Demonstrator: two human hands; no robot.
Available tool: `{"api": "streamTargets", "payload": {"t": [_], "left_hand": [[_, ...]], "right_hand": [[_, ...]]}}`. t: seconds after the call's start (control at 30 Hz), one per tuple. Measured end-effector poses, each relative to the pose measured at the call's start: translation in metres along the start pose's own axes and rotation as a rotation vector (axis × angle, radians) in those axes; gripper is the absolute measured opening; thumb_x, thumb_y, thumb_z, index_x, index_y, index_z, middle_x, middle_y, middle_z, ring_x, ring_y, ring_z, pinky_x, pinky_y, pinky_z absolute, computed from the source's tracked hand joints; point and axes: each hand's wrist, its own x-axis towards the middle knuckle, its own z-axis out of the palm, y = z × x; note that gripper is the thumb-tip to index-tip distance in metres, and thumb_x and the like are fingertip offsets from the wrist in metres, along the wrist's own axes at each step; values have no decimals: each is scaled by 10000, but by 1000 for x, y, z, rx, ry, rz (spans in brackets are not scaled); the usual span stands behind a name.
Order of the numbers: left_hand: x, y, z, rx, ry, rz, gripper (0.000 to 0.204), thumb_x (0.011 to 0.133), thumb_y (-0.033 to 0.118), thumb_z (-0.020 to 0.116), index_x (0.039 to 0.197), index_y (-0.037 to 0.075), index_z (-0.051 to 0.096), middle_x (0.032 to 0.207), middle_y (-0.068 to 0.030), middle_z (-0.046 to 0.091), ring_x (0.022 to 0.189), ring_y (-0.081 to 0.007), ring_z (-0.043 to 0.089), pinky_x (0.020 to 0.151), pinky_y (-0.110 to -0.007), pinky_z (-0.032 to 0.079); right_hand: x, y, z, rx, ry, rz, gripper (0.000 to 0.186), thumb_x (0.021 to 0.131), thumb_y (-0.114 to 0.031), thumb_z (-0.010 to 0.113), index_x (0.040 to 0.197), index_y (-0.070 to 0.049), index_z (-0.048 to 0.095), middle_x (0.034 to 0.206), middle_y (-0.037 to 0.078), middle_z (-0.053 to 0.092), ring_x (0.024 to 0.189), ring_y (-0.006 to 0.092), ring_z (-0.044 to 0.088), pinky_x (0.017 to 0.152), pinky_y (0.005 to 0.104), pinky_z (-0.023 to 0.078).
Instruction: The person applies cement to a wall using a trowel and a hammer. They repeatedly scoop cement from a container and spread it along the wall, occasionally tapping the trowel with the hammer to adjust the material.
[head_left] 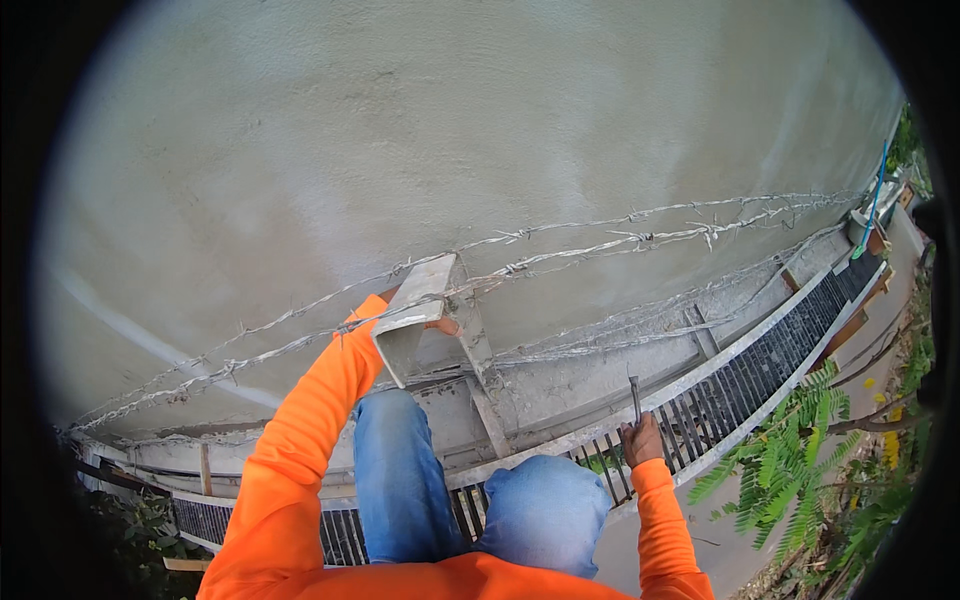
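A pale angled metal bracket [420, 291] stands out from the wall, crossed by barbed wire [520, 268]. My left hand [443, 326] is behind the bracket, mostly hidden, with its visible fingers curled against it. In my right hand [643, 441] is a thin grey metal tool [635, 395], held upright over the slatted grating at the lower right. My knees in blue jeans are below the bracket, at the inner edge of the grating.
A plastered wall [460, 120] fills the upper view. A concrete ledge [615, 365] with more wire runs along its foot, beside the long grating [760, 370]. A paved path [880, 320], leafy branches [780, 470] and a blue pole [873, 205] are at the right.
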Motion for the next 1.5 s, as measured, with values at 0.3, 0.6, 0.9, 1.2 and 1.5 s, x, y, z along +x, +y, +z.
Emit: {"api": "streamTargets", "payload": {"t": [0.3,0.6,0.9,1.2,1.5], "left_hand": [[-7,12,-7,-6,-2,61,767,620,214,937,1303,33,642,1278,-178,625,1207,-327,586,1005,-428,489],[2,-3,-7,-34,-243,-42,919,696,390,855,1508,126,514,1561,-214,475,1463,-386,412,1213,-454,352],[9,-30,6,-205,-197,-119,822,674,314,888,1372,-21,613,1337,-225,674,1297,-371,599,1111,-409,454],[6,-46,16,-182,-110,-46,755,660,346,892,1306,13,685,1296,-225,701,1246,-379,635,1062,-435,489],[-34,-14,-22,-103,-32,14,999,687,323,965,1518,47,484,1474,-181,573,1355,-329,533,1125,-413,434]], "right_hand": [[68,-262,-51,273,-446,-480,324,1021,-267,636,1235,-28,596,1009,261,717,943,455,698,846,495,548],[86,-318,-80,-92,-433,-558,366,1017,-270,621,1248,14,618,966,302,713,957,500,682,843,541,539],[83,-345,-99,-280,-472,-533,345,1005,-282,633,1191,9,632,946,312,713,953,511,685,840,562,546],[80,-342,-80,-128,-467,-515,327,1039,-278,583,1181,16,559,957,328,704,964,521,673,840,577,525],[50,-319,-45,143,-330,-458,336,1096,-310,478,1169,13,422,895,347,667,897,572,634,792,616,485]]}}
